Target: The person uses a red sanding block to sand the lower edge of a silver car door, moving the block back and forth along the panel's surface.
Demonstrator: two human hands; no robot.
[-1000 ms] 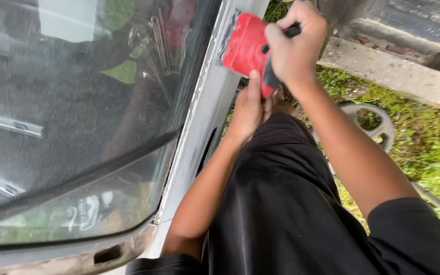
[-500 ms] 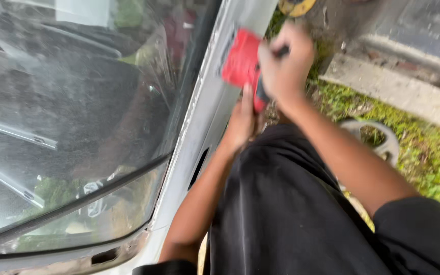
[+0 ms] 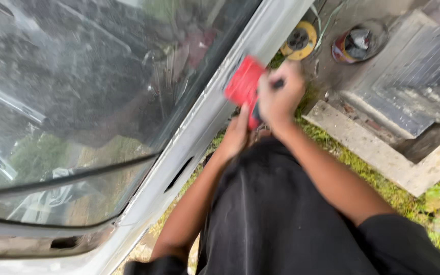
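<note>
A red, flat-faced block-shaped sanding tool is gripped by the right hand, whose fingers are closed over its dark handle, and it is held against the dull grey, scuffed metal pillar beside the dusty, reflective windscreen glass. The left hand is seen just below the tool against the pillar's edge, but whether it is open or closed cannot be told. On the ground, a round yellow cable reel and a round tin holding crumpled scraps are set near a rough concrete slab and grass.
</note>
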